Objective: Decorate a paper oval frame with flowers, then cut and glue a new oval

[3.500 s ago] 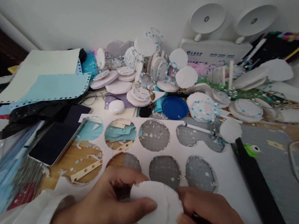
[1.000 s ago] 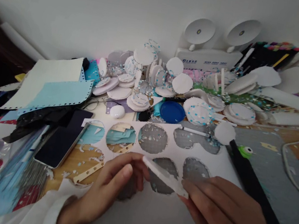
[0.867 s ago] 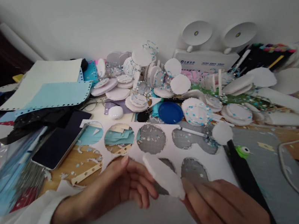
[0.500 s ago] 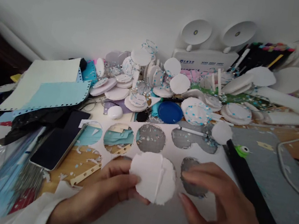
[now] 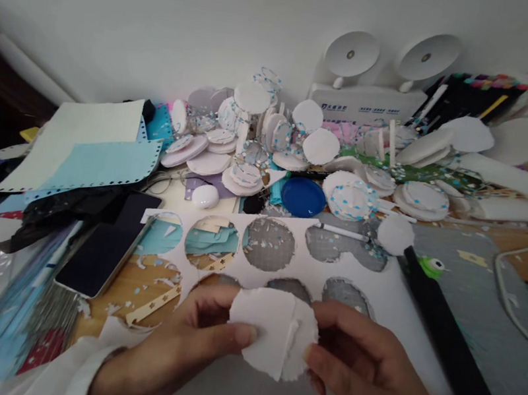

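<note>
A white disc with ragged edges [image 5: 267, 331] is held between my two hands, a raised ridge or fold running down its right part. My left hand [image 5: 202, 331] pinches its left edge, thumb on the front face. On the opposite edge, my right hand [image 5: 357, 352] grips with thumb in front and fingers behind. Just beyond and beneath lies a white sheet [image 5: 232, 269] with several round holes cut out. A smaller white disc [image 5: 395, 235] lies past the sheet's far right part.
White discs with blue beads [image 5: 247, 175] pile along the wall, near a blue round lid [image 5: 303, 197]. A phone [image 5: 109, 243] lies left, a black strip [image 5: 452, 341] right. A twin-headed lamp [image 5: 367, 100] stands behind. Paper sheets [image 5: 91, 150] rest far left.
My right hand has closed in from the right and now grips the disc's right edge. The disc has come slightly lower and tilted, still in my left hand.
</note>
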Demonstrator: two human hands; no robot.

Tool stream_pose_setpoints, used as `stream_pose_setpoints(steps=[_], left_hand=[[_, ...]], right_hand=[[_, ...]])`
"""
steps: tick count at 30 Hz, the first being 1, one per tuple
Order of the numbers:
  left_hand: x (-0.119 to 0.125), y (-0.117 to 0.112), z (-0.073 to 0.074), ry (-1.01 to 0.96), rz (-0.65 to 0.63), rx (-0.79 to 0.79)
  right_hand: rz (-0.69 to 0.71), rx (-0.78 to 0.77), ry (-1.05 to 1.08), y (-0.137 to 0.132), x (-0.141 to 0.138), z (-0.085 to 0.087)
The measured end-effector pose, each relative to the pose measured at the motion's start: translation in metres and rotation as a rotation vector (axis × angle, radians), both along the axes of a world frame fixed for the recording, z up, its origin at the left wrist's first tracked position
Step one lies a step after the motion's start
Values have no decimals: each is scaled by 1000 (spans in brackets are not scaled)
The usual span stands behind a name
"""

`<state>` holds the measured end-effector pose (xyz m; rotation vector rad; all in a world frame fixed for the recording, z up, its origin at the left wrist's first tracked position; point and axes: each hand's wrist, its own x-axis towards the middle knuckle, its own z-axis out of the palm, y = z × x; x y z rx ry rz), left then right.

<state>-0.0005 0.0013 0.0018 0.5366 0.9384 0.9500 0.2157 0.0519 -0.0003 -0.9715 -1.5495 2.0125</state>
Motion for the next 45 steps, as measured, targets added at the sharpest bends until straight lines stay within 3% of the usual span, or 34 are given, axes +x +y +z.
stream_pose_setpoints(steps=[6,22,40,45], left_hand=[[2,2,4,-106,-18,12],[4,2,-3,71,53,129],[-1,4,-5,209,69,89],[-7,9,-6,191,-47,106]], right_hand=[[-9,-56,46,-1,-5,4],[-53,-46,-3,-4,-6,3],[-51,-119,-12,-4,-9,3],[-6,-29,-60,-1,-17,3]])
